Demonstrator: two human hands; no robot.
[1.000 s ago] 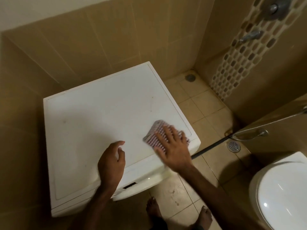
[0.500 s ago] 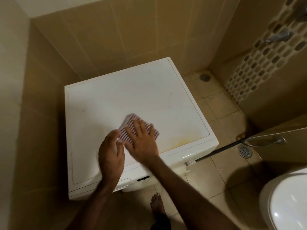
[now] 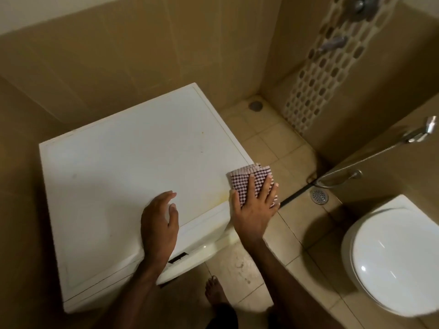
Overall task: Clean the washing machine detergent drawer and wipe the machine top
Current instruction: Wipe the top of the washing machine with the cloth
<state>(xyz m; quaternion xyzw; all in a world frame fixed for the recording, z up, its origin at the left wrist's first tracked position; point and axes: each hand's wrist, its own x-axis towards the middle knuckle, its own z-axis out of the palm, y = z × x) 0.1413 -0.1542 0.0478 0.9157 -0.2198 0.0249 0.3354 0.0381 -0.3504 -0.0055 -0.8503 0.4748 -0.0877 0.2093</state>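
The white washing machine (image 3: 123,176) stands in a tiled corner, its flat top facing me. A folded red-and-white checked cloth (image 3: 242,179) lies at the top's front right corner, partly over the edge. My right hand (image 3: 254,207) presses flat on the cloth with fingers spread. My left hand (image 3: 159,224) rests on the top near the front edge, fingers relaxed and holding nothing. A yellowish stain (image 3: 222,197) shows beside the cloth. The detergent drawer is not visible from here.
A white toilet (image 3: 392,257) with its lid down sits at the right. A hand sprayer with a metal hose (image 3: 370,157) hangs on the right wall above a floor drain (image 3: 319,196). My bare foot (image 3: 213,290) stands on the tiled floor before the machine.
My right hand has slid the cloth from the middle front of the top to the front right corner. My left hand has stayed near the front edge.
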